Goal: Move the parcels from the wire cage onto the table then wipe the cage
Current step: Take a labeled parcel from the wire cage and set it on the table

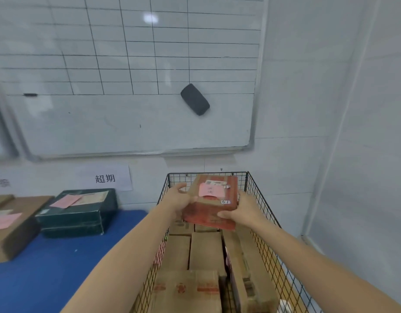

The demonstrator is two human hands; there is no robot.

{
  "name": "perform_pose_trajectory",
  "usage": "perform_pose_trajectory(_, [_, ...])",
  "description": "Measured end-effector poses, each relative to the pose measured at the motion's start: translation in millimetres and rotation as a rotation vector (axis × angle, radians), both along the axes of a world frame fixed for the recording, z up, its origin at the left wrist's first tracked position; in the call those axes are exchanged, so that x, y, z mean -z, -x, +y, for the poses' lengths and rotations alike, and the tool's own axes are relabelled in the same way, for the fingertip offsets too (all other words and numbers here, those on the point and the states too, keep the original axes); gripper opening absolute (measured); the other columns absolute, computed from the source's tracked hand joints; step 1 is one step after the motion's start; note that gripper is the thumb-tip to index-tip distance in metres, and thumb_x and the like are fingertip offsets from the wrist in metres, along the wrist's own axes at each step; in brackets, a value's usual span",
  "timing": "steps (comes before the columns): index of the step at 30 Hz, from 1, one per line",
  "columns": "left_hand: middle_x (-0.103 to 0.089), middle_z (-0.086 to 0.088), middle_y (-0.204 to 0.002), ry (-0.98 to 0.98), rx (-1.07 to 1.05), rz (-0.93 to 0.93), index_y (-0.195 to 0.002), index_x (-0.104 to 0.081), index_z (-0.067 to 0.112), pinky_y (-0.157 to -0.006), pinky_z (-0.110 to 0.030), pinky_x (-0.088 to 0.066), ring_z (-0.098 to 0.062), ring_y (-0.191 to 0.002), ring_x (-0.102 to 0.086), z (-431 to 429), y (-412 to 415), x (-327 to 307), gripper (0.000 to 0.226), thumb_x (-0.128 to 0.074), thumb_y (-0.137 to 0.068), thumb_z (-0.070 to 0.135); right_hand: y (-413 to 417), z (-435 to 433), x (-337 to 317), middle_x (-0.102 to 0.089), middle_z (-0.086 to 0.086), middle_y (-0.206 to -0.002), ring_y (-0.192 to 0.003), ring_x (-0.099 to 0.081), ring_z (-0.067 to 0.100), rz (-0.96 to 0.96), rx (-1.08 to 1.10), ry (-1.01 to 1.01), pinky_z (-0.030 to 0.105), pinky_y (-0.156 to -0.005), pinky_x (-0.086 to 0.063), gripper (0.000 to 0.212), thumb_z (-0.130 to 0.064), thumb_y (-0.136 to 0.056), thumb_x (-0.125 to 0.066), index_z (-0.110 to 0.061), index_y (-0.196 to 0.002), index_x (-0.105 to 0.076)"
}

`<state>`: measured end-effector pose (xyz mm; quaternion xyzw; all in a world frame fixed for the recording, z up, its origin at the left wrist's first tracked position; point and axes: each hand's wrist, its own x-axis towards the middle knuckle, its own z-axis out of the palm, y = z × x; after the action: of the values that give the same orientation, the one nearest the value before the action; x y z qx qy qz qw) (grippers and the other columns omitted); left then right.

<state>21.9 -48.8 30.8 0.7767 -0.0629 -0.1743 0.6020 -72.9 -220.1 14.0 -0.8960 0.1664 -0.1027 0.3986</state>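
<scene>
The print on the pink paper label [209,190] of the red-brown cardboard parcel [212,206] is too blurred to read, and the parcel hides the fingers of my left hand [178,198] and right hand [242,211] beneath it. My forearms cover part of the brown cardboard boxes [205,249] in the black wire cage [260,199], whose near end the lower edge cuts off, as the left edge does the flat brown cardboard box [12,231] on the blue tabletop [59,267].

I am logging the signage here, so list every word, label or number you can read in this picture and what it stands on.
"超期": white paper sign on the wall under the whiteboard.
The second paper sign at the left edge: blurred.
Pink label and white stickers on the held red-brown cardboard parcel: blurred.
Slips on the dark green box: unreadable.
Red print on the brown cardboard cartons in the black wire cage: blurred.
</scene>
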Motion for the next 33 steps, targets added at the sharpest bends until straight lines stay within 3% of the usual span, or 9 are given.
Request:
perform_pose_trajectory(3, [-0.048,-0.011,-0.136,-0.008,0.016,0.052,-0.146,-0.029,0.011,-0.084,-0.048,-0.052,-0.028,-0.110,-0.053,2.4,-0.3,3.8,0.074,-0.067,-0.084,0.003,-4.3,2.2,11.3,-0.057,-0.010,-0.100,-0.092,-0.055,0.007,0.012,-0.001,-0.039,0.009,-0.064,-0.043,0.061,-0.026,-0.065,-0.088,-0.021,-0.116,-0.054])
perform_pose_trajectory(5, [-0.058,-0.010,-0.115,-0.018,0.051,0.099,-0.138,-0.040,0.006,-0.065,-0.040,-0.053,-0.020,-0.089,-0.057,4.2,1.8,5.7,0.057,-0.063,-0.087,0.000,-5.4,6.5,15.1,-0.059,-0.003,-0.108,-0.102,-0.057,0.014,0.019,0.023,-0.037,0.027,-0.083,-0.053,0.052,-0.042,-0.060,-0.087,-0.034,-0.100,-0.054])
perform_pose_trajectory(7, [-0.059,-0.007,-0.102,-0.004,0.065,0.128,-0.134,-0.043,0.009,-0.060,-0.037,-0.050,-0.016,-0.079,-0.056,6.6,1.9,8.9,0.051,-0.061,-0.088,-0.002,-9.8,5.5,23.7,-0.057,0.003,-0.116,-0.111,-0.055,0.019,0.030,0.051,-0.028,0.041,-0.095,-0.051,0.061,-0.064,-0.045,-0.079,-0.040,-0.094,-0.052])
perform_pose_trajectory(10, [-0.059,-0.012,-0.112,0.031,0.054,0.137,-0.137,-0.039,0.014,-0.062,-0.035,-0.051,-0.019,-0.080,-0.058,8.6,-4.5,14.3,0.058,-0.059,-0.087,-0.007,-18.7,1.5,41.4,-0.056,-0.002,-0.114,-0.106,-0.058,0.015,0.027,0.060,-0.013,0.040,-0.090,-0.054,0.081,-0.075,-0.037,-0.068,-0.033,-0.105,-0.053])
perform_pose_trajectory(15, [-0.058,-0.012,-0.121,0.062,0.073,0.133,-0.134,-0.032,0.027,-0.089,-0.052,-0.051,-0.031,-0.103,-0.059,8.2,-8.0,18.9,0.062,-0.059,-0.087,-0.001,-20.8,10.9,37.7,-0.058,-0.008,-0.105,-0.096,-0.061,0.010,-0.031,0.077,-0.032,0.032,-0.080,-0.056,0.070,-0.049,-0.056,-0.084,-0.024,-0.110,-0.048])
perform_pose_trajectory(23, [-0.061,-0.013,-0.115,0.168,0.002,0.053,-0.132,-0.043,0.025,-0.080,-0.057,-0.054,-0.035,-0.098,-0.064,14.6,-16.8,27.8,0.060,-0.060,-0.085,-0.008,-23.1,2.2,40.9,-0.056,-0.013,-0.107,-0.089,-0.053,-0.004,-0.025,0.004,-0.048,0.011,-0.064,-0.039,0.062,-0.041,-0.069,-0.082,-0.018,-0.115,-0.047])
perform_pose_trajectory(25, [-0.062,-0.012,-0.107,0.122,0.058,0.041,-0.133,-0.045,0.024,-0.079,-0.052,-0.056,-0.031,-0.090,-0.066,22.0,-20.1,26.0,0.061,-0.061,-0.084,-0.008,-21.1,-4.7,39.0,-0.053,-0.008,-0.120,-0.097,-0.050,-0.001,-0.046,0.007,-0.020,0.011,-0.071,-0.039,0.074,-0.043,-0.068,-0.082,-0.017,-0.126,-0.043])
perform_pose_trajectory(29, [-0.064,-0.009,-0.095,0.060,0.206,0.027,-0.133,-0.046,0.024,-0.070,-0.043,-0.059,-0.021,-0.070,-0.065,31.7,-17.0,19.6,0.060,-0.059,-0.085,-0.009,-18.8,-15.1,29.6,-0.032,0.006,-0.141,-0.131,-0.036,0.020,-0.095,0.074,-0.007,0.040,-0.106,-0.035,0.107,-0.044,-0.061,-0.086,-0.018,-0.144,-0.024])
perform_pose_trajectory(33, [-0.067,-0.012,-0.101,0.008,0.282,0.053,-0.134,-0.045,0.029,-0.075,-0.046,-0.058,-0.031,-0.086,-0.068,42.1,-19.7,18.8,0.062,-0.063,-0.085,-0.004,-18.7,-26.9,23.1,-0.022,0.006,-0.148,-0.140,-0.019,0.027,-0.089,0.110,0.055,0.048,-0.113,-0.024,0.121,-0.051,-0.056,-0.087,-0.021,-0.149,-0.016])
